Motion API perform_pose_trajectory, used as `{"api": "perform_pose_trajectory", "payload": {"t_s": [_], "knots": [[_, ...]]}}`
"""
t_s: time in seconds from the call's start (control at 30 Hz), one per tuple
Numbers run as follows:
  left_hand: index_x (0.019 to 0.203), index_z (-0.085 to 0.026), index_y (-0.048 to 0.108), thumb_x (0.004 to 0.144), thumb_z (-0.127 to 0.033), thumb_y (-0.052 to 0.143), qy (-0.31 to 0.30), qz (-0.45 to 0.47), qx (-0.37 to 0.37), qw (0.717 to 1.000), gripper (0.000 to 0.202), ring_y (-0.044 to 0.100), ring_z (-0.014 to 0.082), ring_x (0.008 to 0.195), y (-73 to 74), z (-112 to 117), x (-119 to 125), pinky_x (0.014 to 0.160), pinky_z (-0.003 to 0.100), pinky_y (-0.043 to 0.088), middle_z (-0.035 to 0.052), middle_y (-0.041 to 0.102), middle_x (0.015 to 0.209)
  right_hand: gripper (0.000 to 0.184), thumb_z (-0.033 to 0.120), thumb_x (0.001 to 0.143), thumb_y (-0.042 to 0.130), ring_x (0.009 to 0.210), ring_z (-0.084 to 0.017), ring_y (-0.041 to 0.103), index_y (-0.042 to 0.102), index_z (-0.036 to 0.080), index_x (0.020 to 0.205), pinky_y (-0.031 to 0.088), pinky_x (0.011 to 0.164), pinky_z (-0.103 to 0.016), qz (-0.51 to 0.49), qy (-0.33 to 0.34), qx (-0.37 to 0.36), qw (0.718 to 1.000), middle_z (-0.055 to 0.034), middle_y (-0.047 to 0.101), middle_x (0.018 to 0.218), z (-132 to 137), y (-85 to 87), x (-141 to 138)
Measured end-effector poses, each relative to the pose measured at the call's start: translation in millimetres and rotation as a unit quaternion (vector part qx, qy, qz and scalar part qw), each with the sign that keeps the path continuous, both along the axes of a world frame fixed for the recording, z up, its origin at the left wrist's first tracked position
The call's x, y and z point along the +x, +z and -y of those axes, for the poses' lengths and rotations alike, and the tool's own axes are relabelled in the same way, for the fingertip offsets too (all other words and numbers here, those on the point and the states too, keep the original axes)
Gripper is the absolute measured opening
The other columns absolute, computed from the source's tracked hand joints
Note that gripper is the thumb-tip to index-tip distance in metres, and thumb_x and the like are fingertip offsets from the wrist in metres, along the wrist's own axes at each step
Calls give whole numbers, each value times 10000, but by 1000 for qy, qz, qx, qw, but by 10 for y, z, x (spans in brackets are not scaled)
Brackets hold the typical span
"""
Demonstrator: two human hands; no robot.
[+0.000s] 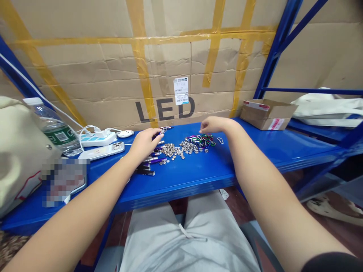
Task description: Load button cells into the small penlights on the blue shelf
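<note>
Left hand (144,143): bent over the pen-like tubes (158,161), underside hidden; cannot tell whether gripping one.
Right hand (212,124): curled down above the carabiners (202,141), fingertips hard to make out; cannot tell whether holding anything.
Tubes: at left on the blue table (181,181), ends partly covered by left hand and wrist; too overlapped to count.
Silver discs (169,150): heaped between tubes and carabiners, dozens, uncountable.
Carabiners: tangled in one pile, plus one apart at right.
Cardboard box (266,115): one, at right rear.

Left hand (145,142) at slim tubes (158,161), right hand (212,124) by coloured carabiners (209,142) — silver discs (170,150) between, blue shelf (198,175) beneath
</note>
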State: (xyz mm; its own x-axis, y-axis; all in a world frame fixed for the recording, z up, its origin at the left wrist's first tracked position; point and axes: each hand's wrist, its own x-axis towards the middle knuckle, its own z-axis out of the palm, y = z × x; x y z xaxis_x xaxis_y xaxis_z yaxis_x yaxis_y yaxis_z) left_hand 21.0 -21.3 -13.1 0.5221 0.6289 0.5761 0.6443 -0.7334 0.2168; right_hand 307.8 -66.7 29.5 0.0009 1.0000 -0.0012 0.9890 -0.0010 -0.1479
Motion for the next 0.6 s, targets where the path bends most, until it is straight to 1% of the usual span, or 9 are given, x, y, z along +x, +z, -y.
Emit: {"api": "perform_pose_trajectory", "payload": {"t_s": [0.03,0.1,0.17,0.2,0.3,0.37,0.47,0.53,0.6], "knots": [[1117,-158,666,894,-372,493,2,2,-6,1000,354,625,252,1025,-1,-11,-22,895,356,459,90,691,1122,163,316,783,613,793,-179,615,675,176,842,417,643,-269,14,-11,-32,999,-49,698,896,-13,-11,68],[1106,-164,669,890,-366,497,2,6,-13,1000,343,632,249,1007,9,-15,-46,885,357,467,82,699,1105,190,315,760,629,818,-184,627,693,193,892,427,643,-261,21,-7,-62,998,-34,706,906,-31,-32,130],[1097,-173,673,888,-367,499,-2,6,-17,1000,334,637,246,994,23,-4,-47,877,361,474,75,703,1095,214,323,753,640,831,-184,633,701,204,921,433,633,-252,23,5,-79,997,-28,711,913,-22,-32,126],[1096,-176,674,887,-371,500,-4,5,-19,1000,334,636,246,996,29,4,-43,880,364,475,74,702,1100,227,341,753,646,830,-187,636,705,204,924,436,625,-253,29,0,-92,995,-33,712,919,-6,-22,114],[1103,-175,672,884,-381,506,-9,2,-26,1000,344,631,248,1019,34,21,-33,902,373,471,79,694,1128,307,437,746,656,781,-204,642,720,184,908,448,594,-277,57,-58,-142,986,-68,711,934,62,24,90],[1104,-171,672,881,-380,509,-11,2,-28,1000,346,631,248,1025,28,20,-34,910,375,470,81,694,1128,336,461,729,670,747,-212,638,729,171,886,453,580,-295,67,-85,-168,980,-86,709,923,96,42,90],[1095,-174,676,878,-385,512,-11,-1,-26,1000,344,631,251,1032,18,7,-40,914,379,469,81,696,1126,298,434,733,675,738,-205,629,731,175,869,452,578,-295,61,-72,-183,978,-81,705,903,106,34,83],[1091,-184,678,877,-391,511,-11,-4,-27,1000,341,631,253,1035,13,-1,-44,911,381,470,76,696,1126,273,414,756,654,739,-198,627,729,173,861,453,593,-292,61,-59,-182,980,-75,701,894,95,21,65],[1091,-192,677,877,-392,510,-11,-5,-28,1000,337,632,251,1035,11,-5,-46,907,378,471,71,696,1126,269,395,767,643,742,-198,629,728,160,867,456,611,-295,64,-60,-180,980,-79,698,888,82,14,46]]}}
